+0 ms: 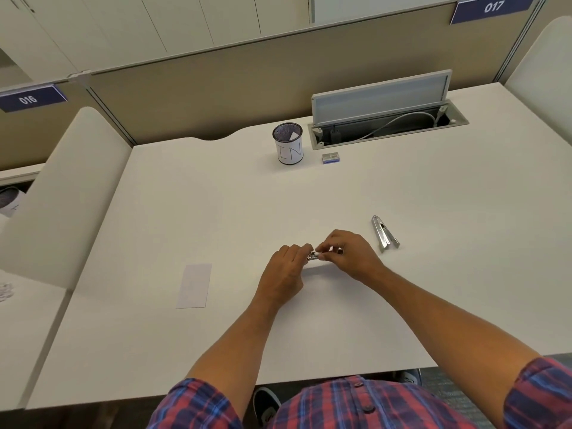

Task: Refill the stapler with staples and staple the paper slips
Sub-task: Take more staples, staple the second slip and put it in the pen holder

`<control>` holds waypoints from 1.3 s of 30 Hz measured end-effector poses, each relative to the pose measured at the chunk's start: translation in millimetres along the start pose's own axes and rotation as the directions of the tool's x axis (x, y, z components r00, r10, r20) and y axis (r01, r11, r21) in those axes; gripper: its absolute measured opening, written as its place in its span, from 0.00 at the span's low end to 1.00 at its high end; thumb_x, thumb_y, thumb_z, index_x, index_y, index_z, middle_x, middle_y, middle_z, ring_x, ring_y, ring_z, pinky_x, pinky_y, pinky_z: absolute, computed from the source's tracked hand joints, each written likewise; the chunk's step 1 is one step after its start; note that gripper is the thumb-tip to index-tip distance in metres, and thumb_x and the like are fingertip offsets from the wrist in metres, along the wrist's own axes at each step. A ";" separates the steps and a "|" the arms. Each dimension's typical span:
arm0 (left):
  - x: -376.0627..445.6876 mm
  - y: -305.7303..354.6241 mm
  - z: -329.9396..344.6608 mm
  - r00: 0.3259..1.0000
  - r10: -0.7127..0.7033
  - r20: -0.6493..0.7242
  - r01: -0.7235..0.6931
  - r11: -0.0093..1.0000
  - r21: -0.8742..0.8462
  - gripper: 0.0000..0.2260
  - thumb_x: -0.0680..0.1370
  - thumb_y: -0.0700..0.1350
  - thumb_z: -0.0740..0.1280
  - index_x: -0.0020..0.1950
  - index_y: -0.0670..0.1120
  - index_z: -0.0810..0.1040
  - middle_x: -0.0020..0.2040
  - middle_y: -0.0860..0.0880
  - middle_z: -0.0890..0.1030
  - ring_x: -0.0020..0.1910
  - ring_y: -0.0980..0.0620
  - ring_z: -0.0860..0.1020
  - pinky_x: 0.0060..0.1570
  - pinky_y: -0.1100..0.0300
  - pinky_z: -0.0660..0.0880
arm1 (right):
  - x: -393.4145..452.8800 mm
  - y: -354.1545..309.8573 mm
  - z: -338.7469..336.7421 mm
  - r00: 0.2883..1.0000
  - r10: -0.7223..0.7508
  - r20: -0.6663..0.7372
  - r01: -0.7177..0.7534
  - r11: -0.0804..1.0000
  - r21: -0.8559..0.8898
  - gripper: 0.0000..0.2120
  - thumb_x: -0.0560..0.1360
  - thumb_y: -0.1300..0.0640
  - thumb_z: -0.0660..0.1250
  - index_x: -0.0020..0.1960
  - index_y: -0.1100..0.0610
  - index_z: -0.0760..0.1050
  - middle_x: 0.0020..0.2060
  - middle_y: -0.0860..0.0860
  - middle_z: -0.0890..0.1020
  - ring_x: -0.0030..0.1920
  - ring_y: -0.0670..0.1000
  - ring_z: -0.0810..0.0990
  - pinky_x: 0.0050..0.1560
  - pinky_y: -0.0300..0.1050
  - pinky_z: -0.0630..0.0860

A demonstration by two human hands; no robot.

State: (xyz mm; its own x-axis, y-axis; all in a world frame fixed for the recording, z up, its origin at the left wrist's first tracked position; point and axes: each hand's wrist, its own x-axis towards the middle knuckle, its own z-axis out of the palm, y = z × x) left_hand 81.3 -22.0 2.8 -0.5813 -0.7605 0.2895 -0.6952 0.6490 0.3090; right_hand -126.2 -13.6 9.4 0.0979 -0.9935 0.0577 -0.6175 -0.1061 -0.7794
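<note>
Both hands meet over the middle of the white desk point(216, 212). My left hand point(286, 270) and my right hand point(349, 252) together pinch a small silver stapler point(315, 254), of which only a short metal piece shows between the fingertips. A silver metal part point(384, 234), long and forked at one end, lies on the desk to the right of my right hand. A small blue box of staples point(331, 157) rests far back near the cable hatch. A white paper slip point(194, 285) lies flat to the left of my left hand.
A mesh pen cup point(288, 144) labelled IN stands at the back centre with paper in it. Behind it an open cable hatch point(387, 122) holds a grey cable. Padded dividers border the desk on both sides.
</note>
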 end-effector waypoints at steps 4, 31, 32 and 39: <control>0.8 0.5 0.0 1.000 0.001 -0.003 -0.001 1.000 0.004 0.22 0.72 0.28 0.67 0.60 0.47 0.68 0.41 0.44 0.78 0.37 0.42 0.74 0.36 0.46 0.74 | 1.1 -3.7 0.7 0.999 -0.045 0.002 0.045 0.995 -0.094 0.03 0.73 0.53 0.77 0.47 0.49 0.87 0.41 0.41 0.81 0.41 0.45 0.77 0.43 0.45 0.75; 11.5 1.6 -5.2 1.000 -0.017 -0.002 0.017 0.998 0.055 0.30 0.67 0.26 0.65 0.65 0.49 0.73 0.42 0.46 0.77 0.36 0.43 0.72 0.32 0.53 0.71 | -16.2 28.1 -32.9 0.988 0.097 -0.116 -0.084 0.989 0.119 0.14 0.73 0.55 0.78 0.57 0.45 0.83 0.50 0.41 0.84 0.45 0.43 0.84 0.44 0.30 0.71; 12.2 2.2 -4.3 1.000 -0.002 0.004 0.002 0.996 0.086 0.30 0.65 0.25 0.65 0.63 0.48 0.77 0.42 0.45 0.76 0.35 0.43 0.71 0.30 0.53 0.70 | -15.6 28.4 -31.1 0.990 0.116 -0.080 -0.103 0.982 0.161 0.14 0.73 0.58 0.78 0.57 0.46 0.83 0.49 0.43 0.85 0.46 0.43 0.84 0.46 0.32 0.73; 14.5 7.9 -4.4 0.999 0.006 0.042 -0.013 0.986 0.169 0.33 0.64 0.26 0.63 0.63 0.51 0.82 0.42 0.45 0.76 0.34 0.44 0.72 0.29 0.55 0.69 | -9.9 32.0 -28.8 0.988 0.154 -0.015 -0.148 0.969 0.198 0.09 0.74 0.64 0.76 0.53 0.56 0.85 0.47 0.51 0.85 0.49 0.51 0.84 0.55 0.44 0.79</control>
State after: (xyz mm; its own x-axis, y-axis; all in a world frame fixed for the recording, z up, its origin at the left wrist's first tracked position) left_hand 69.2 -27.7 13.4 -0.6029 -0.7566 0.2530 -0.7489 0.6461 0.1476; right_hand -169.5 -8.3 1.9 -0.0104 -0.9985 -0.0533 -0.4580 0.0522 -0.8874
